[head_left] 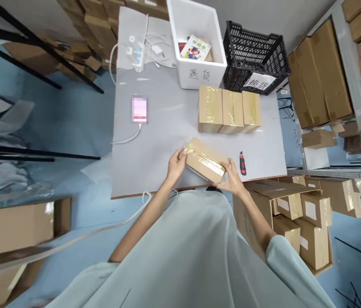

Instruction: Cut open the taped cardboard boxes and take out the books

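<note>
A taped brown cardboard box point(205, 161) is held at an angle near the table's front edge. My left hand point(177, 164) grips its left end, fingers curled at the corner. At the right end, my right hand point(232, 178) closes on the box with thumb and fingers. Clear tape shines along the top of the box. Just right of my right hand lies a red and black utility knife point(242, 164). Beyond the held box, three taped boxes point(230, 110) stand side by side in a row.
On the table point(157, 158) are a phone point(139, 109) on a cable and a power strip point(138, 55). A white bin point(196, 77) and black crate point(257, 60) stand at the back. A large carton point(257, 209) with several boxes sits at right, beside shelving.
</note>
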Action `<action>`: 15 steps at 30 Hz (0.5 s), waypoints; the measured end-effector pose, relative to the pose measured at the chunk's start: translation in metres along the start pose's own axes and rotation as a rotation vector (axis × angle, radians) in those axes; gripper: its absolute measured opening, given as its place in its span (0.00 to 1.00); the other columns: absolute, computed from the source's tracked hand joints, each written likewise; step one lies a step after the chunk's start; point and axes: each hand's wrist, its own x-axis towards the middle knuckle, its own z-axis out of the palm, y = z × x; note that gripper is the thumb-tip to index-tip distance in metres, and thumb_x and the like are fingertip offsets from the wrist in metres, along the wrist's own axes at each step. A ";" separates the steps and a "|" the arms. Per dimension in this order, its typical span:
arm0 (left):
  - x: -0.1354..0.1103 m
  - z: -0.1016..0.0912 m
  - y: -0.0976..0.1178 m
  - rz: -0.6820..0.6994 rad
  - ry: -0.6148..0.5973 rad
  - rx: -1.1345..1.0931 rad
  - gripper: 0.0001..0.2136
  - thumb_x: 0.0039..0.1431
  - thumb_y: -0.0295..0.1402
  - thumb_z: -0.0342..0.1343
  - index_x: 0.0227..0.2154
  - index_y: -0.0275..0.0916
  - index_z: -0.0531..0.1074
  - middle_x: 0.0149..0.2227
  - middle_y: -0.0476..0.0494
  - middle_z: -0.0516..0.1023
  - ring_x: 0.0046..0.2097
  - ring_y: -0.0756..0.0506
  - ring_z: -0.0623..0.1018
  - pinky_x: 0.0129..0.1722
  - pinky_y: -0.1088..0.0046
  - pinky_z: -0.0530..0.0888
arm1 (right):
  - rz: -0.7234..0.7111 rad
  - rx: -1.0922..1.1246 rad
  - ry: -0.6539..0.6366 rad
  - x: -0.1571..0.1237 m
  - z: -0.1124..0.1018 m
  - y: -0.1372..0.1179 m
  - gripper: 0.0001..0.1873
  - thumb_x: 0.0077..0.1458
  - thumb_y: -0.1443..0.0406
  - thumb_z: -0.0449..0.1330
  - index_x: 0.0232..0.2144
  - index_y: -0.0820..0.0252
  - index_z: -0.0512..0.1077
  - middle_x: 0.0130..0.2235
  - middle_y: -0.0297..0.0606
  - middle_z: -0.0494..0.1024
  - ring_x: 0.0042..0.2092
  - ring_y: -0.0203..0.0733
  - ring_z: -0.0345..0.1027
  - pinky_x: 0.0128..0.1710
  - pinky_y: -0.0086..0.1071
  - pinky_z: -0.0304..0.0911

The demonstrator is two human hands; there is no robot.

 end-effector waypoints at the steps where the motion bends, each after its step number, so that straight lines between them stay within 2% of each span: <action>1: -0.004 -0.018 -0.012 -0.015 0.044 0.015 0.19 0.69 0.41 0.63 0.57 0.39 0.82 0.63 0.31 0.86 0.67 0.31 0.83 0.74 0.47 0.75 | -0.034 0.007 -0.062 0.010 0.012 -0.006 0.61 0.46 0.54 0.86 0.77 0.54 0.67 0.83 0.58 0.50 0.85 0.71 0.49 0.83 0.62 0.57; 4: -0.021 -0.055 -0.041 -0.078 0.140 0.046 0.18 0.67 0.38 0.62 0.57 0.39 0.81 0.60 0.33 0.86 0.63 0.33 0.85 0.72 0.49 0.76 | -0.104 -0.007 -0.211 0.034 0.034 -0.013 0.62 0.47 0.60 0.85 0.79 0.56 0.65 0.85 0.60 0.47 0.86 0.69 0.44 0.83 0.61 0.57; 6: -0.034 -0.065 -0.053 -0.092 0.154 0.040 0.18 0.67 0.36 0.61 0.58 0.40 0.80 0.61 0.33 0.86 0.63 0.35 0.84 0.72 0.51 0.77 | -0.119 -0.028 -0.271 0.044 0.039 -0.009 0.62 0.46 0.64 0.83 0.80 0.55 0.64 0.86 0.59 0.46 0.86 0.69 0.45 0.81 0.60 0.60; 8: -0.046 -0.065 -0.060 -0.078 0.144 0.024 0.19 0.67 0.36 0.62 0.59 0.40 0.79 0.63 0.32 0.85 0.64 0.35 0.84 0.72 0.52 0.77 | -0.107 -0.042 -0.303 0.047 0.040 -0.001 0.62 0.47 0.66 0.81 0.81 0.54 0.63 0.87 0.58 0.43 0.85 0.69 0.51 0.79 0.60 0.65; 10: -0.053 -0.062 -0.062 -0.077 0.127 0.007 0.20 0.68 0.37 0.62 0.60 0.39 0.78 0.65 0.31 0.84 0.66 0.35 0.83 0.73 0.53 0.76 | -0.056 -0.031 -0.284 0.043 0.043 0.009 0.64 0.49 0.64 0.80 0.83 0.54 0.60 0.88 0.59 0.39 0.83 0.70 0.56 0.76 0.60 0.68; 12: -0.057 -0.059 -0.062 -0.118 0.135 -0.008 0.21 0.70 0.38 0.62 0.62 0.40 0.77 0.68 0.30 0.82 0.68 0.35 0.82 0.74 0.54 0.75 | 0.049 0.033 -0.205 0.032 0.050 0.019 0.66 0.52 0.59 0.80 0.85 0.56 0.55 0.87 0.62 0.40 0.83 0.71 0.56 0.76 0.61 0.68; 15: -0.061 -0.059 -0.060 -0.207 0.221 0.000 0.21 0.75 0.43 0.59 0.64 0.40 0.77 0.72 0.29 0.78 0.74 0.35 0.77 0.76 0.56 0.72 | 0.216 0.254 -0.111 0.014 0.070 0.030 0.66 0.55 0.47 0.79 0.85 0.57 0.54 0.84 0.64 0.56 0.81 0.67 0.62 0.75 0.62 0.69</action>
